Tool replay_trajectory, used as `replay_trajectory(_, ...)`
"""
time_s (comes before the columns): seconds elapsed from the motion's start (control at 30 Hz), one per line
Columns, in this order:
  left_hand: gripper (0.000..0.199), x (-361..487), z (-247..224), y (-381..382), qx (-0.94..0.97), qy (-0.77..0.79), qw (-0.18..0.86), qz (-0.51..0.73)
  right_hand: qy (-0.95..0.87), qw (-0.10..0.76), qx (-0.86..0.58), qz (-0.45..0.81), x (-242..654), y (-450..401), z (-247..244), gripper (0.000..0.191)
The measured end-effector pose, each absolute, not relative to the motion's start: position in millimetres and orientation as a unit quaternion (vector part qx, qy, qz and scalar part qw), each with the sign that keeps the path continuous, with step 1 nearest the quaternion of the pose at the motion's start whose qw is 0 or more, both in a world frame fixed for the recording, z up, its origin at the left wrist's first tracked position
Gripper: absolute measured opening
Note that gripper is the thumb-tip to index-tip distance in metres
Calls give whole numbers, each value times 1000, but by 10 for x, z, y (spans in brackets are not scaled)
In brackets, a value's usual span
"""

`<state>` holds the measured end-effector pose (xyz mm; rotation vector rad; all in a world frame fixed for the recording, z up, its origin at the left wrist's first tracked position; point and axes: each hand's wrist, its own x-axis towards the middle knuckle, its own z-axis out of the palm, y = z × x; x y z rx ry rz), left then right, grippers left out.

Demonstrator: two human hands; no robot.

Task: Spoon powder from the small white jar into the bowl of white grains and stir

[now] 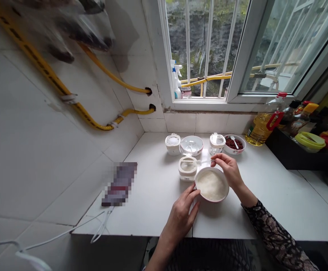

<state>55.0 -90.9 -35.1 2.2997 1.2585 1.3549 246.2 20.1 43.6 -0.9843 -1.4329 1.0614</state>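
White bowl [211, 185] is gripped at its rim by the left hand [182, 215] so that it stays steady, while the right hand [230, 169] pinches a small spoon [205, 162] just above a white jar [188, 176].

Counter [158, 195] is white tile, smooth with a soft sheen, and the wall tile [53, 158] looks the same, maybe a touch more matt. The bowl [212, 201] is glossy glazed ceramic. The lidded jars [187, 174] have a shiny white finish, probably plastic, but hard to be sure from this view. The spoon [206, 162] is thin, smooth plastic. The yellow gas hose [113, 75] looks like smooth rubber, the oil bottle [262, 128] is clear glossy plastic, and the sleeve [276, 237] is matt patterned cloth.
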Motion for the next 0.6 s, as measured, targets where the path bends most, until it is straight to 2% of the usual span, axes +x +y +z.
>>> replay_trajectory(0.1, 37, 548, -340, -912, 777, 425, 96, 454, -729, 501, -364, 290, 2339, 130, 418, 17)
replay_trajectory(0.23, 38, 547, -334, -914, 779, 425, 95, 451, -870, 399, -268, 111, 2284, 106, 408, 26)
replay_trajectory(0.47, 38, 542, -342, -920, 777, 429, 92, 451, -777, 501, -358, 133, 2542, 112, 513, 19)
replay_trajectory(0.6, 37, 541, -335, -924, 778, 431, 82, 449, -817, 448, -357, 71, 2638, 164, 468, 18)
